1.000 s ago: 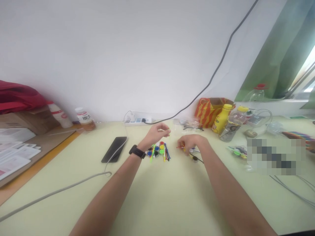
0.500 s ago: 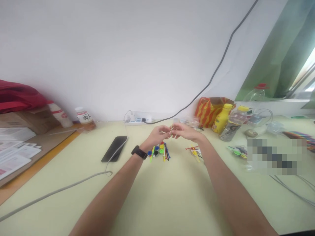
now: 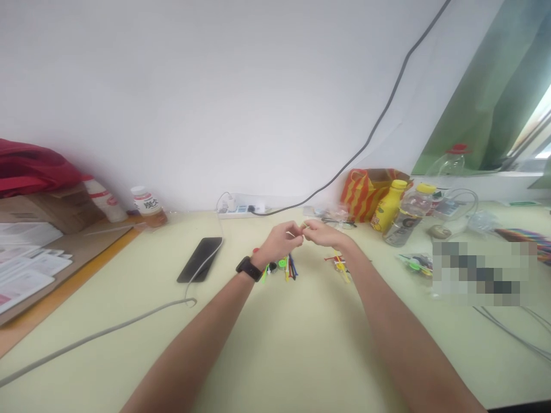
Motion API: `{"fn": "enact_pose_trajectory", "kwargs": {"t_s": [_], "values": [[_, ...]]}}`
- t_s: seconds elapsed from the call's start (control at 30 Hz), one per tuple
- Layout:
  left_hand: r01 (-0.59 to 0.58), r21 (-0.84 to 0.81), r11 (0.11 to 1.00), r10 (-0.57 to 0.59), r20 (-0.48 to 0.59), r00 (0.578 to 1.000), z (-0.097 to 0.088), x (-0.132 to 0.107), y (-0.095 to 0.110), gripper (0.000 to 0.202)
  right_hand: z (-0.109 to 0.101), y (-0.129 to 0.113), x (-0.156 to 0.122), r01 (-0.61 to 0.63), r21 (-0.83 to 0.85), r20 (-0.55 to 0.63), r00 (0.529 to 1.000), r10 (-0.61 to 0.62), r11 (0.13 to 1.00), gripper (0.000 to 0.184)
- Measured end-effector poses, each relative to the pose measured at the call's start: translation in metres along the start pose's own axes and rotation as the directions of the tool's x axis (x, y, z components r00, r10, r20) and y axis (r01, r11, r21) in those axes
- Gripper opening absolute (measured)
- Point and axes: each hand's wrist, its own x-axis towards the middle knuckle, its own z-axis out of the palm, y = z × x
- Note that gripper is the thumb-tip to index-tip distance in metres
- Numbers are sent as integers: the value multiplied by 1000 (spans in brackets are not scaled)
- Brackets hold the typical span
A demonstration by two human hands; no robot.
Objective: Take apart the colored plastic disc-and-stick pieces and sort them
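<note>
My left hand (image 3: 279,243), with a black watch on its wrist, and my right hand (image 3: 322,233) meet fingertip to fingertip above the pale yellow desk (image 3: 275,344). Both pinch a tiny piece between them that is too small to name. Under the left hand lies a cluster of small coloured plastic parts and sticks (image 3: 282,267) in green, blue, red and yellow. A second small heap of red and yellow sticks (image 3: 340,265) lies just below my right wrist.
A black phone (image 3: 200,260) with a grey cable lies left of my hands. A white power strip (image 3: 241,210) sits by the wall. Bottles (image 3: 387,214), an orange striped bag (image 3: 365,195) and glasses stand at the back right; papers and boxes (image 3: 30,264) at the left.
My right hand rose from the red and yellow sticks on the desk and came to meet my left hand. Both hands have since drawn slightly nearer to me, fingertips together.
</note>
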Motion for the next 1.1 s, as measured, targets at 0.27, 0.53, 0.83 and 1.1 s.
{"fn": "enact_pose_trajectory", "kwargs": {"t_s": [0.27, 0.53, 0.83, 1.1], "values": [[-153, 460, 875, 88, 160, 983, 20, -11, -7, 13, -12, 30, 3, -138, -285, 65, 984, 163, 948, 25], [-135, 632, 763, 48, 152, 987, 9, -11, -10, 15, -47, 35, -18, -202, -427, 80, 962, 259, 881, 30], [-169, 684, 710, 61, 179, 982, 5, -11, -12, 21, -57, 36, -28, -207, -430, 131, 949, 288, 879, 21], [-168, 673, 721, 80, 161, 984, -1, -9, -5, 22, -56, 27, -29, -256, -463, 97, 937, 335, 849, 10]]}}
